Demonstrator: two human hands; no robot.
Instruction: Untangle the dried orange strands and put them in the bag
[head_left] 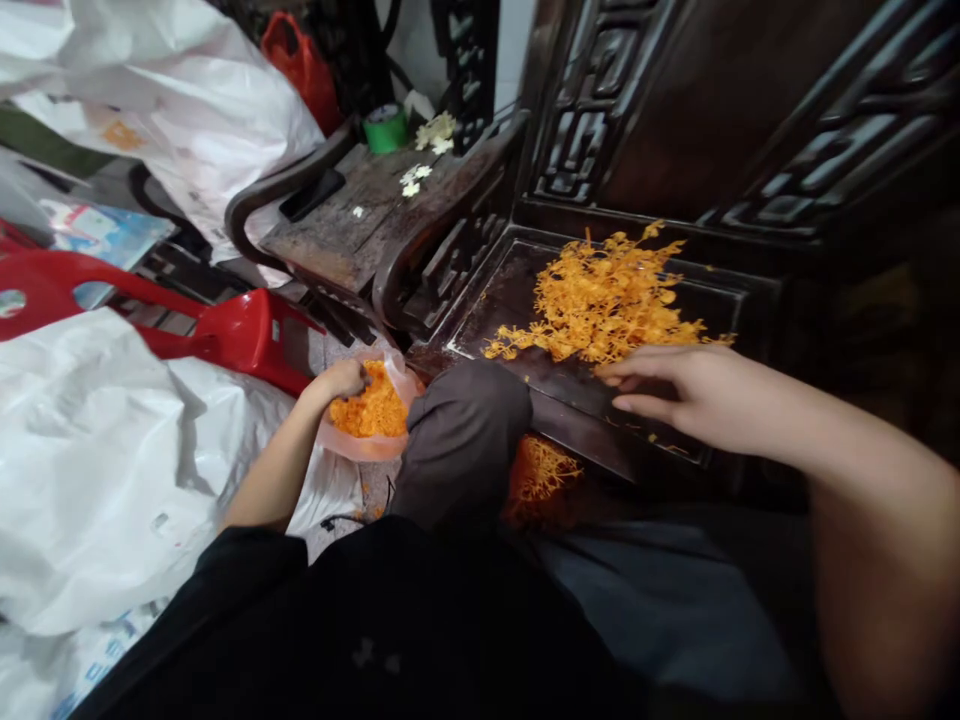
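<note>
A loose heap of orange branching pieces (607, 295), like thin plastic sprigs, lies on the dark wooden bench seat (487, 300). My right hand (675, 385) is at the near edge of this heap, fingers stretched forward and thumb apart, with nothing visible held. To the left, a pinkish plastic bag (360, 447) stands open, filled with small orange pieces (375, 405). Over its far left rim, my left hand (346, 380) has its fingers curled down at the contents; what they hold, if anything, is hidden.
More orange sprigs (547, 470) sit low in a red container beside my knee (469, 440). A wooden side table (337, 235) carries green tape (385, 129), a dark phone-like object (311, 195) and pale pieces (415, 180). White sacks (97, 450) and a red plastic stool (244, 335) crowd the left.
</note>
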